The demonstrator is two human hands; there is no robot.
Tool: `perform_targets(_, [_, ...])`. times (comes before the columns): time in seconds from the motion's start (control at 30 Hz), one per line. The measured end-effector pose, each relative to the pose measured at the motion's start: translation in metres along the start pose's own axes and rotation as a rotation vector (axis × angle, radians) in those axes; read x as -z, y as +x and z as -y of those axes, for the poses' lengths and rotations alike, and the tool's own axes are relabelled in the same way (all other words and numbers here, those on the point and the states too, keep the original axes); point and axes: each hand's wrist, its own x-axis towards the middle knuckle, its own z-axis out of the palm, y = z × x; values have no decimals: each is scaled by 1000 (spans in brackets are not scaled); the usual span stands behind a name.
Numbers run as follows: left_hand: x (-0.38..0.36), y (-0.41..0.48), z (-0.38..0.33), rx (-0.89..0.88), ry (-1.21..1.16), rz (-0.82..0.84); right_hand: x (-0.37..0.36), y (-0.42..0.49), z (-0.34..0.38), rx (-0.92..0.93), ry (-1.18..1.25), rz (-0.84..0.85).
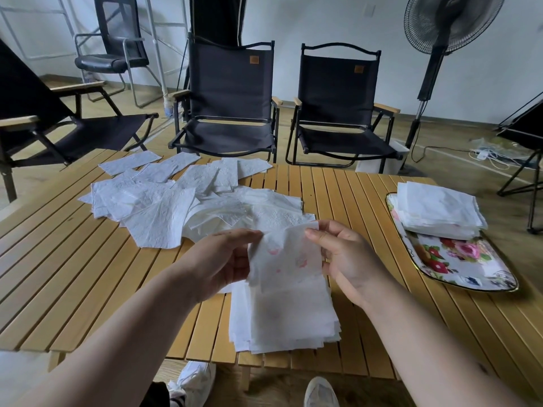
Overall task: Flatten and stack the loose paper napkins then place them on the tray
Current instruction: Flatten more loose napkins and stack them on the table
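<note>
Now the left hand (223,259) and right hand (349,259) each pinch a top corner of one napkin (285,259), held over the stack (282,318). It looks thin, soft and easy to tear, so corners are best. Beyond lie the pile (176,201) and the tray (464,262), already holding some. Paper hides some fingertips.

Setting: a plain indoor room, closer to a makeshift studio or office corner than a home, as far as I can judge. I work at a slatted wooden camping-style bench (367,201); across it stand a black folding camp chair (232,92) and a second camp chair (338,92), with a third camp chair (29,113) at my left. Behind them are a mesh-backed office chair (117,33), a white tube frame (160,54) and a pedestal fan (449,22) against a bare white wall (323,19). A power strip with loose cables (484,155) lies on the wood-pattern floor (440,133).
</note>
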Motion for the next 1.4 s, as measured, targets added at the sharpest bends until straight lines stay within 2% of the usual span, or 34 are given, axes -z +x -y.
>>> perform_targets(0.17, [1,1,1,-16,-20,-2,0,1,-1,-70,83,-60])
perform_targets(0.4, [-5,-3,3,11,62,92,-6,-2,-2,-32,9,-160])
perform_targets(0.5, [-7,-2,7,6,38,85,-2,-4,7,-75,42,-77])
perform_targets(0.57, [-6,0,8,15,23,76,7,-6,14,-190,24,45])
perform_targets(0.67, [-3,1,13,37,162,98,20,-8,12,-294,-250,178])
perform_targets(0.77, [-4,4,26,58,522,38,27,-4,-4,-167,-734,143])
perform_targets(0.83, [-6,8,31,57,710,-11,25,0,-15,-148,-956,136])
perform_targets(0.97, [-3,10,28,65,964,-49,16,4,-19,-224,-1114,52])
perform_targets(1.07, [8,8,25,78,1117,-66,12,7,-23,-343,-1107,124])
perform_targets(1.23, [29,7,26,109,1126,-88,9,8,-35,-331,-1032,158])
perform_targets(1.3, [37,10,27,90,1096,-133,10,14,-31,-266,-996,96])
perform_targets(1.4, [46,21,26,11,1116,-232,10,33,-27,-130,-847,-103])
